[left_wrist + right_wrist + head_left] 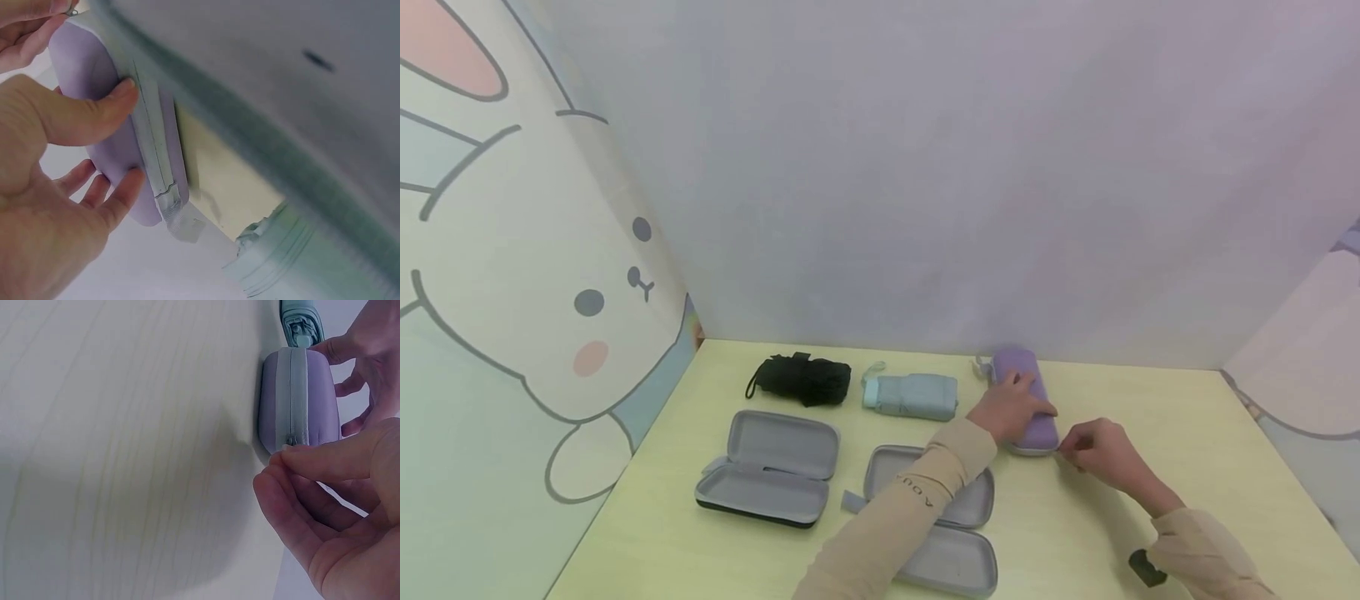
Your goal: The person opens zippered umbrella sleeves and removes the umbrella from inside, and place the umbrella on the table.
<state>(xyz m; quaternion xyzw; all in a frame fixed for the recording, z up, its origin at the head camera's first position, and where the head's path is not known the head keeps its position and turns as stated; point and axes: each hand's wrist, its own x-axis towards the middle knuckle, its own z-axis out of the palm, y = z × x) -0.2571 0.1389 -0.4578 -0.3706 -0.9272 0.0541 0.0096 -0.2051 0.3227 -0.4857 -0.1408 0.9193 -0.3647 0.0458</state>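
Observation:
A purple zip case (1015, 362) with a pale zipper band lies closed at the back right of the table. My left hand (1009, 408) holds it from above, thumb and fingers spread over its shell and side in the left wrist view. At the case's near end, my right hand (1102, 454) pinches the small zipper pull (290, 441) between thumb and forefinger. The fingertips partly cover the pull. A grey wrist strap (184, 225) sticks out from the case's far end.
Two open cases with grey insides, one at left (767, 492) and one in the middle (951, 560), lie nearer me; my left sleeve crosses the middle one. Behind them are a folded black umbrella (805, 380) and a folded light-blue umbrella (917, 396). Fabric walls border the table.

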